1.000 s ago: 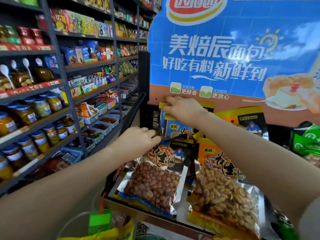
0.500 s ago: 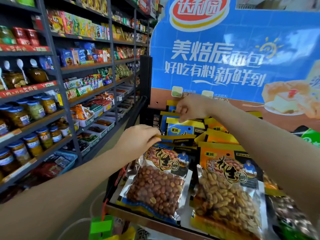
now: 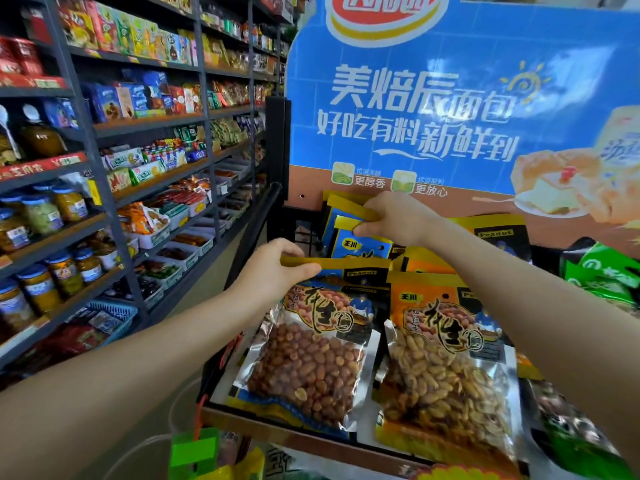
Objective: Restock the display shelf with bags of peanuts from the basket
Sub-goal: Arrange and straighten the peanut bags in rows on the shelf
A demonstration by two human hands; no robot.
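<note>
My left hand (image 3: 275,268) pinches the yellow top strip of a front bag of red-skinned peanuts (image 3: 308,362) that lies on the display shelf (image 3: 311,436). Beside it on the right lies an orange bag of pale peanuts (image 3: 446,382). Farther back my right hand (image 3: 394,216) grips the yellow top edge of a blue peanut bag (image 3: 356,242) standing in the back row. More yellow and black peanut bags stand behind under my right forearm. The basket is barely in view at the bottom edge, with a green tag (image 3: 195,452) on it.
A tall dark shelving unit (image 3: 104,188) with jars, boxes and snack trays runs along the left, an aisle between it and the display. A blue bread advert board (image 3: 433,105) backs the display. Green snack bags (image 3: 602,271) sit at the right.
The view has shifted slightly. My right hand has moved down from the board's lower edge onto the top of the blue bag. My left hand keeps hold of the front bag's top strip.
</note>
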